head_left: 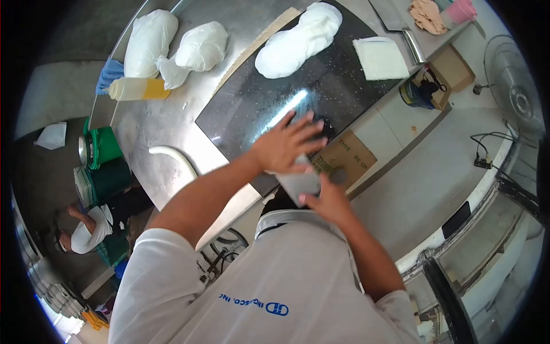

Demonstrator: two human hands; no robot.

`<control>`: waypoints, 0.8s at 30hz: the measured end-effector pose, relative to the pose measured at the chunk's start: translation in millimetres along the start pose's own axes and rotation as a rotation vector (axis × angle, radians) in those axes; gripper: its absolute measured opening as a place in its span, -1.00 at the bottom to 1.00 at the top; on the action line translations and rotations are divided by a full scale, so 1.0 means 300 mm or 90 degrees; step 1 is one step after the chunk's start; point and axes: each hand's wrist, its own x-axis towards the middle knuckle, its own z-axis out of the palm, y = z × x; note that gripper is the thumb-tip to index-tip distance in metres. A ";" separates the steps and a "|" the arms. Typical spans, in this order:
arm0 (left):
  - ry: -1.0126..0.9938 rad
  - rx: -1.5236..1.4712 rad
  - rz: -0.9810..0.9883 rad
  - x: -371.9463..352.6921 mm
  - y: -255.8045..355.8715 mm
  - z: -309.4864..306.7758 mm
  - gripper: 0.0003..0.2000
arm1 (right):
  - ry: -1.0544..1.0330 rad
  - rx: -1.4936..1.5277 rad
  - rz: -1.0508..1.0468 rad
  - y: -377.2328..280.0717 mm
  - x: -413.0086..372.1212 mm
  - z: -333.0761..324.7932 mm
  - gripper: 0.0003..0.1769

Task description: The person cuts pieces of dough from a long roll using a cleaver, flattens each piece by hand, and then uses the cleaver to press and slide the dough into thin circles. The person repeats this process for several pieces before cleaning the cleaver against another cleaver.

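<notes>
My left hand [286, 142] is open, fingers spread above the near part of the speckled black slab [240, 109]. Its thumb lies close to the upper edge of a flat grey plate [301, 184], perhaps touching it. Between thumb and fingers, my right hand [331, 200] grips this plate at its right side, near the front of my shirt. White dough-like lumps [301, 41] lie joined in a row at the slab's far end. To their right, a folded white cloth [381, 58] rests at the slab's edge.
White bags [150, 43] and a bottle of yellow liquid [140, 89] stand on the metal table [137, 129], with a curved white strip [175, 160]. Cardboard [349, 157] and a dark tub [415, 94] are at right. Another person [91, 229] is at lower left.
</notes>
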 end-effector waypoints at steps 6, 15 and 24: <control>0.058 -0.001 0.089 0.131 -0.040 0.004 -0.28 | 0.029 -0.102 0.172 -0.064 0.029 -0.074 -0.14; 0.360 -0.099 -0.091 0.124 -0.164 -0.128 -0.44 | 0.284 -0.053 0.143 -0.146 0.089 -0.028 -0.38; 0.151 -0.177 -0.250 -0.383 -0.006 -0.002 -0.49 | 0.156 -0.060 0.093 -0.248 0.041 0.280 -0.44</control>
